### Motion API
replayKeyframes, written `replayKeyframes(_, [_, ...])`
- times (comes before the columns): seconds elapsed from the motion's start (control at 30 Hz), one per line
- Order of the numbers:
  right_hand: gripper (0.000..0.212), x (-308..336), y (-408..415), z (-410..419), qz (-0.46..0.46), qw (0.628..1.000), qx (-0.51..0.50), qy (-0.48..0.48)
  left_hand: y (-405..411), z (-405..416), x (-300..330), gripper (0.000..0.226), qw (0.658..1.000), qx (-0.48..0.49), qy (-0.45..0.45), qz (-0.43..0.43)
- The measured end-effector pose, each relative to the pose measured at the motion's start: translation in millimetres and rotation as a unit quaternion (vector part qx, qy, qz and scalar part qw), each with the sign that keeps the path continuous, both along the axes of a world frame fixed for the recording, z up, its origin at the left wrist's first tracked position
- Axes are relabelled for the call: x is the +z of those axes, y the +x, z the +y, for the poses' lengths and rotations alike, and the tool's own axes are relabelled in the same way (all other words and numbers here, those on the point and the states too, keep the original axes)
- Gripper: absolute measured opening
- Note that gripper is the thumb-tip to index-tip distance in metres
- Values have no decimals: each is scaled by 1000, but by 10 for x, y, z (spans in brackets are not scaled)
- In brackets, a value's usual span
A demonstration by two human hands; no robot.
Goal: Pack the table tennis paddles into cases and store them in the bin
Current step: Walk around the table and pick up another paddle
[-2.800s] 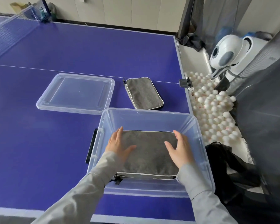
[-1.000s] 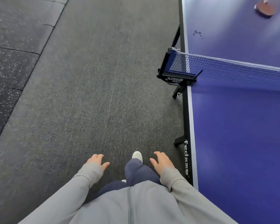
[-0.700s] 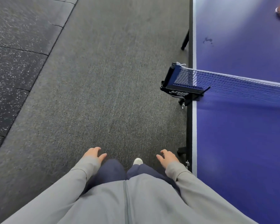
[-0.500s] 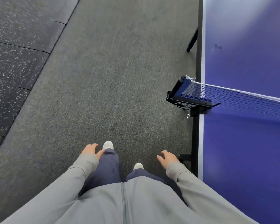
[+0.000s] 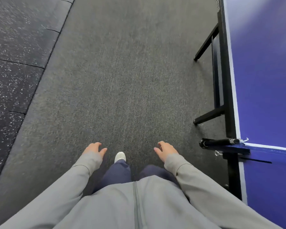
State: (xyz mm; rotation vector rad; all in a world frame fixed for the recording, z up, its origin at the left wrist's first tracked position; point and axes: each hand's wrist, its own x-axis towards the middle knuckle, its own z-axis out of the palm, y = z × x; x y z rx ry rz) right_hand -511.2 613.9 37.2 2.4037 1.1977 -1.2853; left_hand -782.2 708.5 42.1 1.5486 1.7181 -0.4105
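Head view: bin and cases gone from sight; both hands, left (image 5: pixel 94 148) and right (image 5: pixel 165 150), hang relaxed and empty beside the blue worktop (image 5: pixel 261 90), past its net post (image 5: pixel 219 142), likely fetching another paddle.

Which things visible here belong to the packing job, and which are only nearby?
Job: empty left hand; empty right hand. No paddle, case or bin is visible.

Nearby: blue table tennis table; black net post; grey carpet floor; white shoe.

The person has left the bin and walked along the table (image 5: pixel 262 80), now level with the net post (image 5: pixel 220 142), both hands empty.
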Motion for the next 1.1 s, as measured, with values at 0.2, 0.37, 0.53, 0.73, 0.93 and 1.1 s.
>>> replayKeyframes(0.2, [43,79,70,890,20,999,-27,24,149,817,-17,48,1000,-8,-16,-6])
replayKeyframes(0.37, [43,-84,587,1368,22,996,-89,2,466,1382,-118,49,998,-42,-50,21])
replayKeyframes(0.53, [43,-266,1289,1880,21,991,-122,-41,992,2178,-153,50,995,-65,-52,47])
replayKeyframes(0.73, [44,-147,2068,2572,9,988,-149,-37,1988,3299,-20,51,996,-83,-13,9])
replayKeyframes(0.93, [44,13,2622,3419,-4,992,-123,0,2874,4102,140,56,981,-190,46,-6])
replayKeyframes(1.1, [47,36,2963,4367,-42,999,-29,7,3439,4886,50,57,957,-283,65,19])
